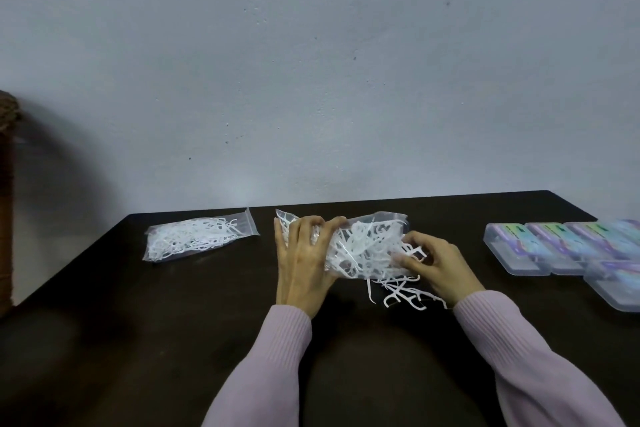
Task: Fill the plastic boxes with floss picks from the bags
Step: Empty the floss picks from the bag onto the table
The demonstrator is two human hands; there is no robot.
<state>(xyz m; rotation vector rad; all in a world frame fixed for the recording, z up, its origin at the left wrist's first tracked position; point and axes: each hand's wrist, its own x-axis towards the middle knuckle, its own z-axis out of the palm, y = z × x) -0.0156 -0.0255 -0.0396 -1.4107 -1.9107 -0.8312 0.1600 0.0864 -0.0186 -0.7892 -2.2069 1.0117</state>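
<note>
A clear zip bag of white floss picks (363,246) lies on the dark table (173,305) in front of me. My left hand (304,260) grips the bag's left end, fingers curled over it. At the bag's right end, my right hand (436,264) pinches floss picks with curled fingers. A few loose floss picks (401,293) have spilled onto the table below the bag. A second, sealed bag of floss picks (194,236) rests to the left. Several closed clear plastic boxes (554,246) with colourful labels sit at the right.
A pale wall (311,80) rises directly behind the table's far edge. A brown object (7,201) stands at the left frame edge beside the table. Bare dark tabletop lies between my arms and toward the front left.
</note>
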